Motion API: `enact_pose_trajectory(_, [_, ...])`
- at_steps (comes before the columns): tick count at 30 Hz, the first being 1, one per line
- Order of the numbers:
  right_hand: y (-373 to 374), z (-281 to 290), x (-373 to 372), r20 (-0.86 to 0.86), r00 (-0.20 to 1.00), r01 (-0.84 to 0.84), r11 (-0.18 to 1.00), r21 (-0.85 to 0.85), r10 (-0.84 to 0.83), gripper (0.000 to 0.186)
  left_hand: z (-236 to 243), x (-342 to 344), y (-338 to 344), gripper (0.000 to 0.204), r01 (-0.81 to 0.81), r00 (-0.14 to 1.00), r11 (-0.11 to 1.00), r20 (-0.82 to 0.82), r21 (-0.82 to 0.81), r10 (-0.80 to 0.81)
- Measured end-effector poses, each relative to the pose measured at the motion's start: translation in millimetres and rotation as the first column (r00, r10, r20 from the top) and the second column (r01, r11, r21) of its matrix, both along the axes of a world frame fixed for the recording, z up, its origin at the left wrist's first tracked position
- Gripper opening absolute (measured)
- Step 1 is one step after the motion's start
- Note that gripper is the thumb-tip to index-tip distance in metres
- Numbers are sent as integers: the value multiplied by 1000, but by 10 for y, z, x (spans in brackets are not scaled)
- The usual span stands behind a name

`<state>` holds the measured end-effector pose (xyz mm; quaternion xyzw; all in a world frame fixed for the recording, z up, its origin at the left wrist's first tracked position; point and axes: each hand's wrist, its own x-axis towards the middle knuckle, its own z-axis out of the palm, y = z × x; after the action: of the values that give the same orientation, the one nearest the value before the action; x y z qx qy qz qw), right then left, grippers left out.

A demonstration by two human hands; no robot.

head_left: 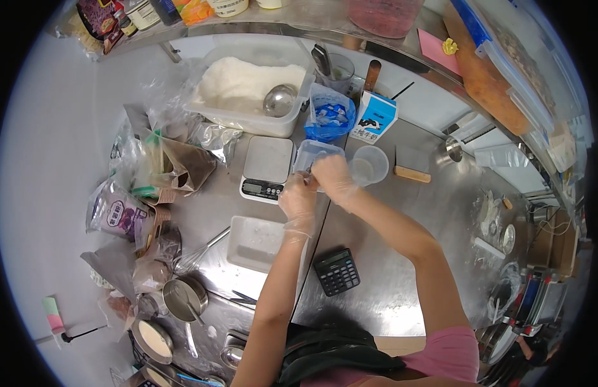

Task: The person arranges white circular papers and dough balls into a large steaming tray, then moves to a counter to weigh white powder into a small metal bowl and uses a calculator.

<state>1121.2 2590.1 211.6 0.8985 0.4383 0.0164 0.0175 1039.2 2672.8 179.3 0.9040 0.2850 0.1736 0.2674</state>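
Both my hands wear thin clear plastic gloves. My left hand [298,196] and my right hand [332,177] meet at the near side of a clear plastic tub [329,149], fingers closed and close together. What they pinch is small and mostly hidden by the fingers. Just beyond the tub is a blue plastic bag [330,133] of small blue-and-white wrapped pieces. A digital kitchen scale [268,159] with a bare plate stands left of my hands. To their right is a clear round container [368,165].
A blue-and-white milk carton [374,117] and a large bin of white powder [216,117] with a metal bowl in it stand behind. A bench scraper [412,173] lies right. Nearer are a pale tray [256,244], a whisk [197,256] and a calculator [337,271].
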Motion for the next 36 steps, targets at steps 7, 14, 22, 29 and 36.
enact_pose_trajectory(7, [-201,9,58,60,997,44,988,146,-54,5,41,-30,8,16,25,998,994,66,-107,-18])
enact_pose_trajectory(14, [-144,6,14,43,995,87,982,166,-95,5,47,-28,28,16,35,997,989,75,-146,-25])
enact_pose_trajectory(22, [-170,-101,18,-94,978,207,939,276,-188,9,51,-30,33,17,54,994,977,109,-207,-32])
enact_pose_trajectory(29, [-200,-89,8,-247,933,331,892,307,-262,9,30,-45,64,15,75,985,955,170,-285,-27])
enact_pose_trajectory(36, [-378,-95,44,-461,858,419,830,367,-228,10,-12,-44,63,13,132,967,948,246,-289,-59])
